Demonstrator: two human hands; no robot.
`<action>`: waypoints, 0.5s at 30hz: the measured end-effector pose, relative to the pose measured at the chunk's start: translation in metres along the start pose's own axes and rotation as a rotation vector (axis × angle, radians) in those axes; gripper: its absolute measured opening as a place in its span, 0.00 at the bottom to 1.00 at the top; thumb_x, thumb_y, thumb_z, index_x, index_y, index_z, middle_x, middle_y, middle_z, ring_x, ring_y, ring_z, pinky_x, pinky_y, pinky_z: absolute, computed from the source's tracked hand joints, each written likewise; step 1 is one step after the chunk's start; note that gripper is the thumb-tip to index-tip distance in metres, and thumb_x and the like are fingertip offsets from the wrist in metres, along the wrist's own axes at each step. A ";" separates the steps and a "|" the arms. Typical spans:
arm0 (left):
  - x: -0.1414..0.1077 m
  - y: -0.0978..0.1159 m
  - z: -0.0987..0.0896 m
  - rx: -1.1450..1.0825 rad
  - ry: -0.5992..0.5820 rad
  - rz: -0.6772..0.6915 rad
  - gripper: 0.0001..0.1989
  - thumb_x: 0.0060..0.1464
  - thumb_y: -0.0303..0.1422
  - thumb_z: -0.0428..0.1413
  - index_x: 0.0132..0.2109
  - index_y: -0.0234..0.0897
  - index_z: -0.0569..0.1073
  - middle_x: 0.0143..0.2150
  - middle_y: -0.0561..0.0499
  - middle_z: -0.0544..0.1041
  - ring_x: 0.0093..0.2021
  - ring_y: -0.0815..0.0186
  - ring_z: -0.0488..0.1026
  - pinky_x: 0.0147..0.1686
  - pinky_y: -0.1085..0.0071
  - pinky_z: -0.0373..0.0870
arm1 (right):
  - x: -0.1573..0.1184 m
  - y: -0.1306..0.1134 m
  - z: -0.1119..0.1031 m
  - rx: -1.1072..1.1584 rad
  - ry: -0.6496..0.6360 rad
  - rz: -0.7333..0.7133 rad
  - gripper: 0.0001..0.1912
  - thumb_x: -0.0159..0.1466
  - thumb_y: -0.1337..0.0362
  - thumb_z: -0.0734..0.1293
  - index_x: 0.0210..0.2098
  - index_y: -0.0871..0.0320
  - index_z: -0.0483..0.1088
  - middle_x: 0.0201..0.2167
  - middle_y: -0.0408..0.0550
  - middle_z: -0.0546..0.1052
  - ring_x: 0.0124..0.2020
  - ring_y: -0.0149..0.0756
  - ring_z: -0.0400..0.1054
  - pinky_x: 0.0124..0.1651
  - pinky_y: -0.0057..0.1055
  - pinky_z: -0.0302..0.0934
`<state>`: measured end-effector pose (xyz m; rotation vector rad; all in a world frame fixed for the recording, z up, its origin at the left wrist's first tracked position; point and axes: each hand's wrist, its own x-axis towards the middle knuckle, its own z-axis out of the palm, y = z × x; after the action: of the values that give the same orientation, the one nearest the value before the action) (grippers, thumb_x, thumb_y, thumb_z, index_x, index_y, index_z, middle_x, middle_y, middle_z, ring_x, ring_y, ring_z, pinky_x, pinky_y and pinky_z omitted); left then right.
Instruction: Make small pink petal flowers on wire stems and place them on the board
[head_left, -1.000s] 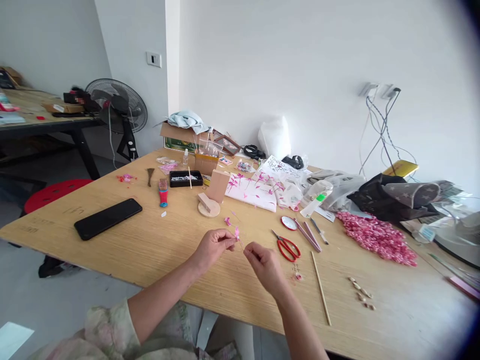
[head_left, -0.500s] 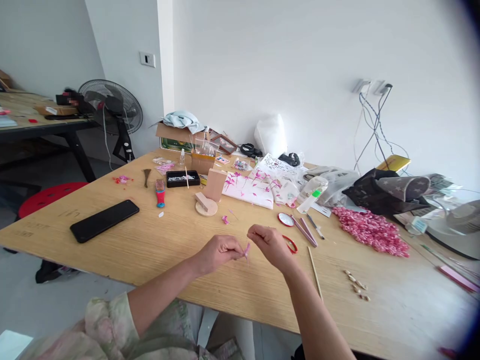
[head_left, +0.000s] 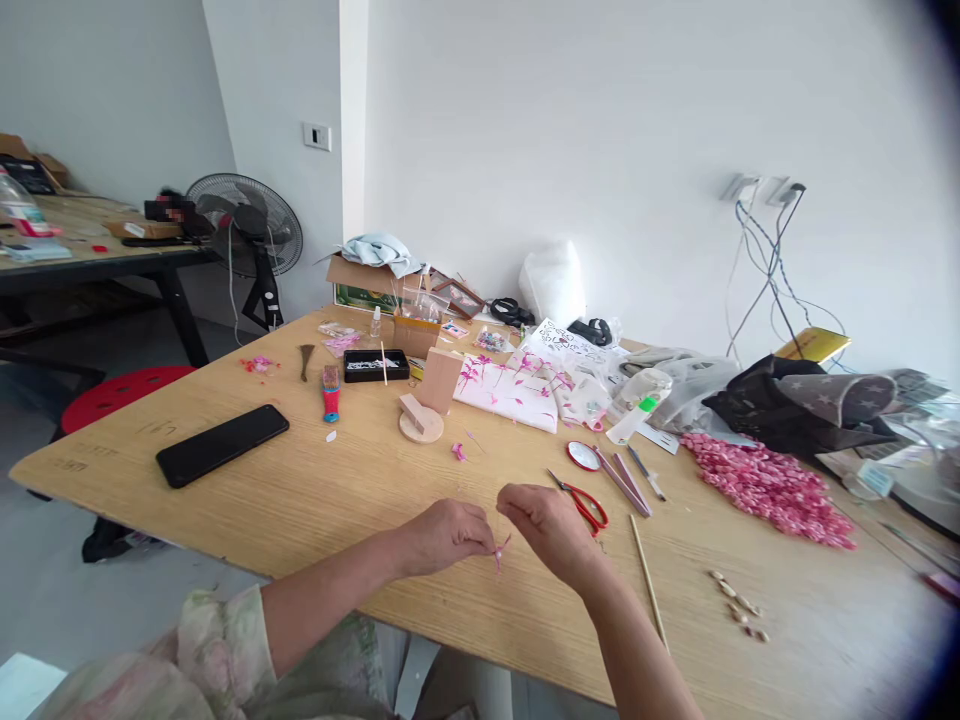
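Pinched in my left hand is a small pink flower, its thin petals hanging just past the fingertips. My right hand is closed above and to the right of the flower, fingertips pressed together; whatever it holds is too fine to make out. Red-handled scissors lie partly behind the right hand. Beyond the hands, a small pink piece rests on the wooden table, near a round wooden base.
A black phone lies at the left. Pink flowers sit on white cloth at the back. A thin stick, tweezers and a pink bead-like heap are on the right. A black tray stands farther back.
The view has shifted, so the table items appear slightly lower and to the right. The right hand no longer covers most of the scissors. The flower is still at my left fingertips.
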<state>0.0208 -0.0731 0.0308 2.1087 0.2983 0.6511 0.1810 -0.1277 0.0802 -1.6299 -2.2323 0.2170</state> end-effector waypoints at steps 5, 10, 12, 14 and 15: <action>0.001 0.005 -0.008 -0.212 0.345 -0.183 0.09 0.48 0.34 0.52 0.26 0.34 0.73 0.23 0.53 0.68 0.27 0.69 0.64 0.29 0.75 0.59 | -0.010 0.013 0.043 0.278 0.110 0.175 0.14 0.61 0.63 0.54 0.21 0.59 0.61 0.16 0.38 0.61 0.19 0.26 0.54 0.23 0.21 0.47; 0.005 -0.008 -0.007 -0.104 0.511 -0.265 0.08 0.47 0.31 0.52 0.23 0.33 0.71 0.20 0.55 0.64 0.24 0.71 0.61 0.26 0.76 0.57 | -0.020 -0.011 0.069 0.251 0.152 0.207 0.14 0.61 0.63 0.53 0.22 0.58 0.61 0.15 0.38 0.60 0.19 0.25 0.53 0.23 0.21 0.46; 0.006 -0.010 -0.005 -0.071 0.531 -0.246 0.08 0.47 0.30 0.52 0.23 0.34 0.70 0.21 0.55 0.64 0.24 0.71 0.61 0.26 0.76 0.56 | -0.021 -0.017 0.068 0.211 0.162 0.219 0.14 0.61 0.64 0.53 0.21 0.58 0.60 0.15 0.38 0.60 0.18 0.26 0.53 0.22 0.21 0.45; 0.005 -0.010 -0.003 -0.063 0.548 -0.229 0.08 0.48 0.30 0.51 0.23 0.34 0.70 0.21 0.55 0.64 0.24 0.71 0.61 0.26 0.76 0.56 | -0.020 -0.019 0.065 0.187 0.168 0.226 0.15 0.61 0.64 0.52 0.20 0.58 0.59 0.14 0.38 0.59 0.17 0.26 0.52 0.22 0.21 0.45; 0.005 -0.010 -0.003 -0.065 0.555 -0.225 0.09 0.48 0.31 0.51 0.24 0.34 0.71 0.21 0.55 0.64 0.24 0.71 0.61 0.26 0.76 0.56 | -0.020 -0.019 0.064 0.182 0.173 0.229 0.15 0.61 0.64 0.52 0.20 0.57 0.59 0.14 0.39 0.59 0.17 0.26 0.52 0.22 0.21 0.44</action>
<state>0.0233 -0.0628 0.0256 1.7644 0.7958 1.0851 0.1456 -0.1471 0.0234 -1.7311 -1.8419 0.3161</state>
